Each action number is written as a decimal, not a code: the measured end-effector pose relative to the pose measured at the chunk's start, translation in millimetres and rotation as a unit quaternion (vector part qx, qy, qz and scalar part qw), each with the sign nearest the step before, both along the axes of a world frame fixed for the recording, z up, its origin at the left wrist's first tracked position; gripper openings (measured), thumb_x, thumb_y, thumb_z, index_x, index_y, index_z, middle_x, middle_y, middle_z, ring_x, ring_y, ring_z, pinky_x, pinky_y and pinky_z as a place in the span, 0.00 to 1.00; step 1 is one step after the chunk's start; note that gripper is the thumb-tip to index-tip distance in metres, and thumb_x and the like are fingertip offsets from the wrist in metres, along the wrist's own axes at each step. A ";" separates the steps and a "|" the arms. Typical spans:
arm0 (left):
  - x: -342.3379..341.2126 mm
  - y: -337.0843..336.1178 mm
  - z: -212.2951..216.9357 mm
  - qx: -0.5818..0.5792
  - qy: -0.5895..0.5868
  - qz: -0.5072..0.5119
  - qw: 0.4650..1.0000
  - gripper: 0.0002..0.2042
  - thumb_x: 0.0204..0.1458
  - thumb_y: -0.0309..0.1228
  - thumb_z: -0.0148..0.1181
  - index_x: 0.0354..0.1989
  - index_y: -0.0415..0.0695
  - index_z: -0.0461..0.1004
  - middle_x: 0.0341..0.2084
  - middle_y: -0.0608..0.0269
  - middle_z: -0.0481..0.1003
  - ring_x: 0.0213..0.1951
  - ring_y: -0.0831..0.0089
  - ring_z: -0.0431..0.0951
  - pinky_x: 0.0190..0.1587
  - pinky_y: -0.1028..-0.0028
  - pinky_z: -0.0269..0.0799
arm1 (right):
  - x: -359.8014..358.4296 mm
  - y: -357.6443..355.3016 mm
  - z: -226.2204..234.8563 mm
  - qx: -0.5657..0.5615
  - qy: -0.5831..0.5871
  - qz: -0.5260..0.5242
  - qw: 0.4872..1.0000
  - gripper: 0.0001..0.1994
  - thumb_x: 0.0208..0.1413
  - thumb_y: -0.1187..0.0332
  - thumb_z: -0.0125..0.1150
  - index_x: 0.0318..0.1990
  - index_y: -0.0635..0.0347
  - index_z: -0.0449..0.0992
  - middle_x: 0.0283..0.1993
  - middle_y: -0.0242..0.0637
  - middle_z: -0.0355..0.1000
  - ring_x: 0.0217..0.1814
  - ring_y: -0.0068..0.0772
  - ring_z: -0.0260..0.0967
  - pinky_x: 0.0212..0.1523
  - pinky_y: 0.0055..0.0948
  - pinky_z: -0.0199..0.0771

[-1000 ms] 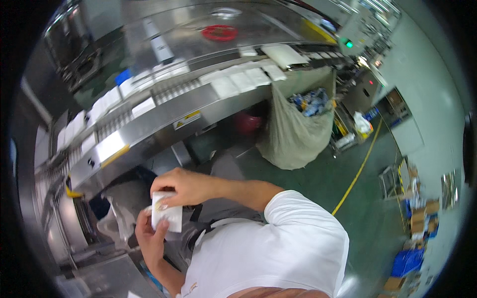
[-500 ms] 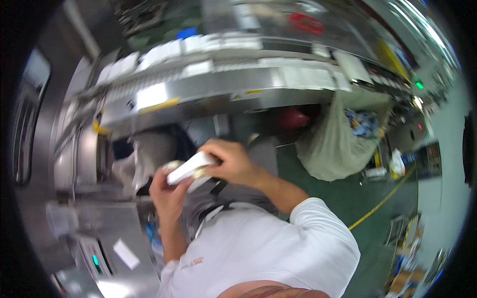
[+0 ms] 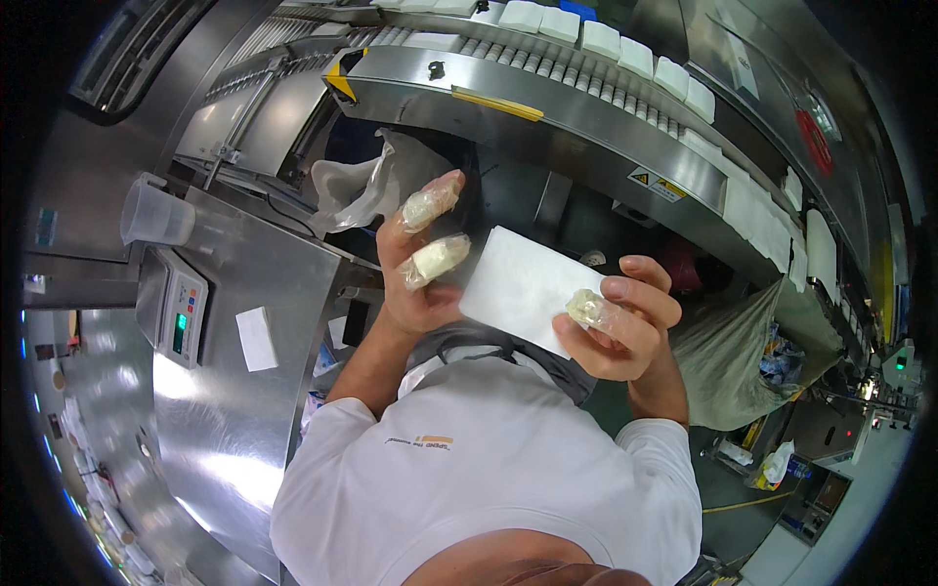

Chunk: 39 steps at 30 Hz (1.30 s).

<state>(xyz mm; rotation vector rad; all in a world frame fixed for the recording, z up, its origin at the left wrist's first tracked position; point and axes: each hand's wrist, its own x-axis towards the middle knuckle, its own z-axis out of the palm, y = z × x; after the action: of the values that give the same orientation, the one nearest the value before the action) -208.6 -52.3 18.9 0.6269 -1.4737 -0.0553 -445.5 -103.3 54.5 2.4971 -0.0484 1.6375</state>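
My right hand (image 3: 628,317) grips a flat white rectangular pad (image 3: 518,288) by its right end, fingers on its upper face. The pad is tilted in front of my waist; its kind I cannot make out. My left hand (image 3: 420,259) is open beside the pad's left edge, two fingers raised and apart. Its thumb lies close to that edge; whether it touches, I cannot tell. Clear film or tape with whitish padding wraps two fingers of my left hand and at least one of my right.
At left, a steel table (image 3: 230,420) carries a digital scale (image 3: 178,311), a clear plastic jug (image 3: 158,213) and another white pad (image 3: 256,339). Ahead curves a roller conveyor (image 3: 547,73) with several white blocks. A large cloth sack (image 3: 728,356) hangs at right; a whitish bag (image 3: 366,186) is below the conveyor.
My view has turned toward the left, bringing the scale and table closer. Both hands held the white pad before; my left hand has come off with fingers spread, and the pad's broad face now shows.
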 end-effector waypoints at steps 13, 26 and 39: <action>12.8 20.2 21.8 0.123 -0.146 -0.016 0.982 0.18 0.46 0.26 0.71 0.47 0.38 0.77 0.50 0.43 0.78 0.52 0.47 0.80 0.59 0.50 0.72 | 9.6 -4.1 2.3 0.247 0.051 0.108 0.962 0.16 0.47 0.76 0.75 0.43 0.56 0.78 0.44 0.38 0.76 0.43 0.41 0.77 0.45 0.36 0.81; 145.7 155.3 34.2 0.476 0.271 0.175 0.818 0.30 0.51 0.26 0.67 0.65 0.36 0.67 0.53 0.57 0.76 0.55 0.68 0.77 0.61 0.70 0.70 | 82.0 12.1 -84.4 0.794 0.108 0.356 0.481 0.19 0.64 0.70 0.64 0.58 0.65 0.68 0.47 0.37 0.75 0.46 0.25 0.76 0.46 0.26 0.79; 446.3 346.1 52.0 0.369 0.376 0.446 0.724 0.16 0.61 0.35 0.67 0.49 0.34 0.74 0.45 0.57 0.78 0.45 0.69 0.81 0.48 0.70 0.80 | 90.9 -0.8 -134.8 0.818 0.223 0.251 0.467 0.13 0.69 0.70 0.58 0.56 0.65 0.71 0.49 0.39 0.78 0.46 0.27 0.79 0.45 0.27 0.80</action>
<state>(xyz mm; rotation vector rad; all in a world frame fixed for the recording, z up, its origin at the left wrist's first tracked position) 237.8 293.8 71.0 1.6867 -0.1856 -0.1287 -354.6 -104.1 -80.2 4.5537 -1.7926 0.5924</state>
